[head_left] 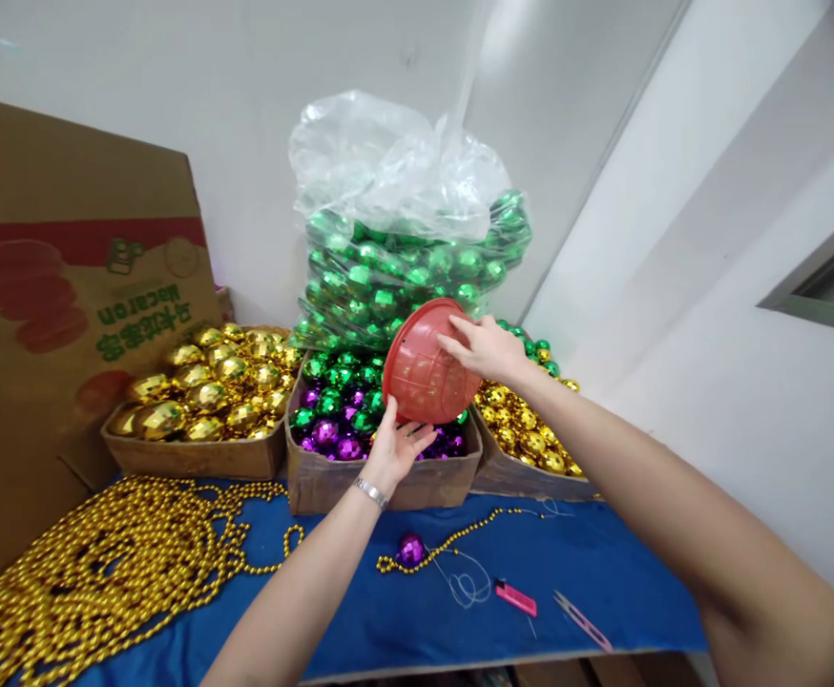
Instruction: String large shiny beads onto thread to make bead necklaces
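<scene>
Bowl (pixel 423 367): red, tipped, over the middle box (pixel 381 482) of baubles.
Left hand (pixel 394 448): cupping its underside.
Right hand (pixel 485 348): gripping its rim.

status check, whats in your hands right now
Both hands on red basket: left hand under it, right hand on rim. Basket tipped over middle box of green and purple balls. Nothing in the way.

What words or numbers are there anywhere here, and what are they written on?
"Macaron": green print, upside down, on the big cardboard box at left.
Green characters beside it, also upside down: not Latin letters, too unclear to read.
Small green logo above them: too small to read.
Red basket held by both hands, pink lighter, bag of green balls: no writing visible.
</scene>
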The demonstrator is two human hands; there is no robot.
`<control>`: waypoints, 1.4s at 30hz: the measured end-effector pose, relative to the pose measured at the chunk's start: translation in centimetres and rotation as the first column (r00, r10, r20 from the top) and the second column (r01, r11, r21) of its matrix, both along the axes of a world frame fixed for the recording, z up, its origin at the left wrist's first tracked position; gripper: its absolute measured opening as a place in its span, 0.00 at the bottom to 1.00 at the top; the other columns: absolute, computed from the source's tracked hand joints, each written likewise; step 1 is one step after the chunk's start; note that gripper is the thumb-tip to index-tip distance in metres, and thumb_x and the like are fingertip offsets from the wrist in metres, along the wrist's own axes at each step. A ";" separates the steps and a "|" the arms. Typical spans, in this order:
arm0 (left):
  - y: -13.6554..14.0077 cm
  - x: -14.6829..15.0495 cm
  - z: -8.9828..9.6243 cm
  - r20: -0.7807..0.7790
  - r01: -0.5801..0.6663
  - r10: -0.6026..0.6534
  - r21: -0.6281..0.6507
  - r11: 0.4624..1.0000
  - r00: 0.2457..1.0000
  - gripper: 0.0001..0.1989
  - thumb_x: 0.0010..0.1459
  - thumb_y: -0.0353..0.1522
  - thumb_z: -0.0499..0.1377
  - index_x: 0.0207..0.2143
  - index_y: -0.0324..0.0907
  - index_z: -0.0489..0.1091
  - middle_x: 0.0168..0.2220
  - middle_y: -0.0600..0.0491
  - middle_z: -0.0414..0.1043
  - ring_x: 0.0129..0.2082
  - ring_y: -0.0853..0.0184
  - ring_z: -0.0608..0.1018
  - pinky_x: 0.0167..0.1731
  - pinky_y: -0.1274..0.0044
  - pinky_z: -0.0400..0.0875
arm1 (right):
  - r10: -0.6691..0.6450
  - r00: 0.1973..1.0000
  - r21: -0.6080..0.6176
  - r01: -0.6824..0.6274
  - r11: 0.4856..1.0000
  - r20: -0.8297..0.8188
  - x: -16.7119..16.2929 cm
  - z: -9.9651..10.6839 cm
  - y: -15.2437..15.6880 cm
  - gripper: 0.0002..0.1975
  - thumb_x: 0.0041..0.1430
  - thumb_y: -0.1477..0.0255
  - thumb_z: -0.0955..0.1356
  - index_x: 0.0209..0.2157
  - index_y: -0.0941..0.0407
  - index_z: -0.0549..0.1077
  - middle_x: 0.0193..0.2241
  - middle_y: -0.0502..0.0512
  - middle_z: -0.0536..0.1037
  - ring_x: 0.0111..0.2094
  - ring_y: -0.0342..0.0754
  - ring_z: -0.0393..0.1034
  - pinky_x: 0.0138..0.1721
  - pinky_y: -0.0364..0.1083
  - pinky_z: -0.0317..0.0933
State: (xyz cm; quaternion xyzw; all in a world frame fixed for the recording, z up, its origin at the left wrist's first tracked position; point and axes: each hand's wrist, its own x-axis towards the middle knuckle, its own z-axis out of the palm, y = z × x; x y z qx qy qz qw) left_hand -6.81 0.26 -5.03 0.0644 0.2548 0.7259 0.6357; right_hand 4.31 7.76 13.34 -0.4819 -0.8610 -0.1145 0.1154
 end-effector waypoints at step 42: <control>2.0 -1.4 1.4 -0.106 0.357 -0.341 0.319 0.878 0.934 0.35 0.56 0.57 0.48 0.53 0.40 0.65 0.47 0.37 0.72 0.48 0.44 0.75 0.42 0.57 0.71 | 0.168 0.977 0.272 -0.127 0.954 -0.134 7.6 -0.7 -2.4 0.29 0.65 0.54 0.57 0.64 0.46 0.56 0.59 0.60 0.59 0.48 0.56 0.68 0.45 0.56 0.68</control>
